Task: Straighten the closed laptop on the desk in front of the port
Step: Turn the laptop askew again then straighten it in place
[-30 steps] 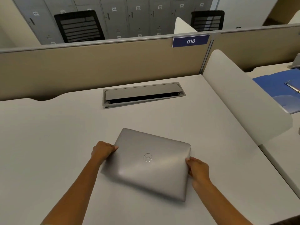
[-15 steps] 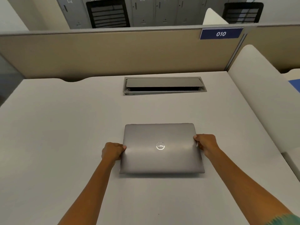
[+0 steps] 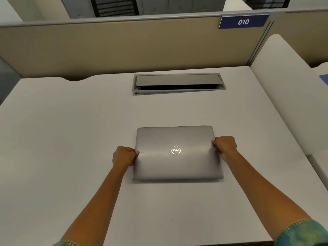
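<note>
A closed silver laptop point(image 3: 177, 157) with a round logo lies flat on the white desk point(image 3: 71, 139), its edges parallel to the grey cable port point(image 3: 179, 83) set into the desk behind it. A bare strip of desk separates the two. My left hand point(image 3: 124, 156) grips the laptop's left edge, thumb on the lid. My right hand point(image 3: 225, 146) grips the right edge a little farther back.
A beige partition point(image 3: 124, 48) with a blue "010" sign point(image 3: 244, 21) closes off the back of the desk. A white curved divider point(image 3: 291, 93) stands along the right side. Dark chairs and grey lockers are beyond the partition.
The laptop lay skewed one second ago; both hands have turned it square to the port and it now sits in line with it. The camera view has shifted left and down.
</note>
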`<state>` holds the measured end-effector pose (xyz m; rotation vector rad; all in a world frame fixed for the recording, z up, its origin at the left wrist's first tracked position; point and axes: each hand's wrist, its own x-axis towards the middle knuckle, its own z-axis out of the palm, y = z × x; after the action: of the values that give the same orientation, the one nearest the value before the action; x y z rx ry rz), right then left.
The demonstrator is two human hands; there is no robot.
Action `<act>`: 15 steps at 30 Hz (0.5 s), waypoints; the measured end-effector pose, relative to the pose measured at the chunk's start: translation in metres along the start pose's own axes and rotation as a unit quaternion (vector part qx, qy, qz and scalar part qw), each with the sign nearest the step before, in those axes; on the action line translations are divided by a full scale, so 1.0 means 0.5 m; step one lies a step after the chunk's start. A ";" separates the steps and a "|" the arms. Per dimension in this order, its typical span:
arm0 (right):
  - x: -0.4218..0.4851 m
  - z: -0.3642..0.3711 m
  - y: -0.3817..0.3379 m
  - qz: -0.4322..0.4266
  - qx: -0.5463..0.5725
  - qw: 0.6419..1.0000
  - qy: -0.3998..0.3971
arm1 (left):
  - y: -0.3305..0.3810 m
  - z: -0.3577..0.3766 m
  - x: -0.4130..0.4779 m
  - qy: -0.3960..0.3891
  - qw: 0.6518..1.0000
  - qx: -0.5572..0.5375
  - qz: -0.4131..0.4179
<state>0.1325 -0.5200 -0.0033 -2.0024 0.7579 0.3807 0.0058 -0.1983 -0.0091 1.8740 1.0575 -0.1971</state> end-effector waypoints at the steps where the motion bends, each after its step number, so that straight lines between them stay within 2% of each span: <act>1: -0.004 -0.002 -0.004 0.001 -0.005 1.000 0.003 | 0.000 0.000 -0.002 0.000 1.000 0.000 0.001; 12: -0.009 0.000 -0.001 -0.023 -0.055 0.998 0.029 | -0.010 0.000 -0.001 -0.004 1.000 0.008 0.004; 15: -0.021 0.003 -0.004 -0.078 -0.121 0.989 0.029 | -0.001 0.002 -0.002 -0.002 0.995 0.095 0.041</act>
<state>0.1255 -0.5143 0.0030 -2.2919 0.6076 0.3365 0.0052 -0.1995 -0.0097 2.0835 0.9858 -0.2610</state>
